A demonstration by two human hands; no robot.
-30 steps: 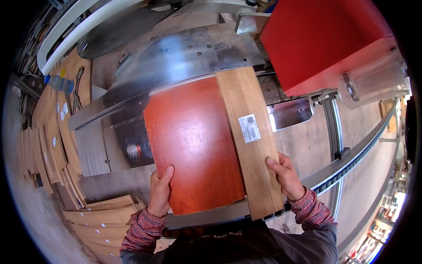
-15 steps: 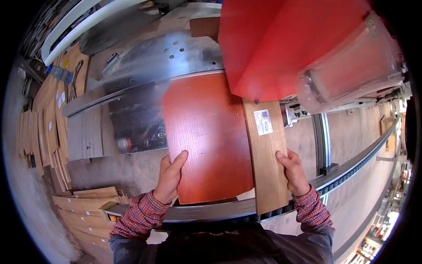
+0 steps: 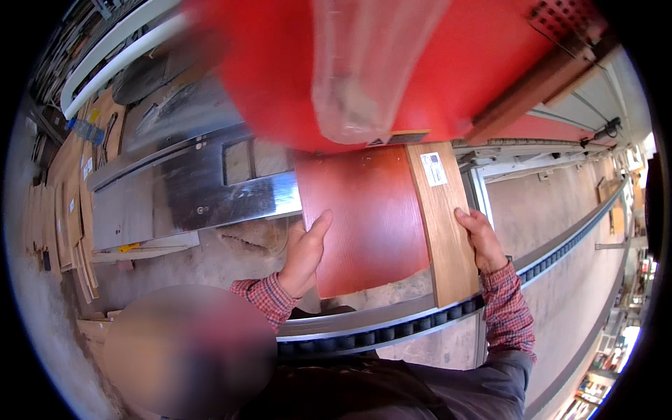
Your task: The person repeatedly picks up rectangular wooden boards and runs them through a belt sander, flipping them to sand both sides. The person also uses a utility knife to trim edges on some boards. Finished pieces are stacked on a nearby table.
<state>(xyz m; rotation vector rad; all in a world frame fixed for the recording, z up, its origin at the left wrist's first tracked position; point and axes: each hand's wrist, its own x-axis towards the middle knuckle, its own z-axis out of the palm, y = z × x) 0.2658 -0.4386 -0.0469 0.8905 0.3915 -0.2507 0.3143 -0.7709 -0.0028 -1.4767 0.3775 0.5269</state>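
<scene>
Two flat pieces lie side by side between my hands. The left one is a reddish-brown board (image 3: 367, 227) with a glossy surface and an uneven near edge. Against its right side lies a narrow light wood plank (image 3: 448, 241) bearing a white label (image 3: 434, 169). My left hand (image 3: 305, 253) is closed on the board's left edge, thumb on top. On the plank's right edge, my right hand (image 3: 483, 241) grips with its thumb on top, fingers underneath. A red machine hood (image 3: 262, 77) hangs over the far end of both pieces.
A steel machine table (image 3: 161, 192) extends to the left. A metal rail with a dark ribbed strip (image 3: 392, 334) runs in front of me and curves away right. Stacked wooden panels (image 3: 66, 203) and a plastic bottle (image 3: 85, 130) are far left. A blurred patch covers the lower left.
My hands and both pieces now appear farther right and higher in view. The view has shifted, with the red hood covering more of the top, and a blurred patch has appeared lower left.
</scene>
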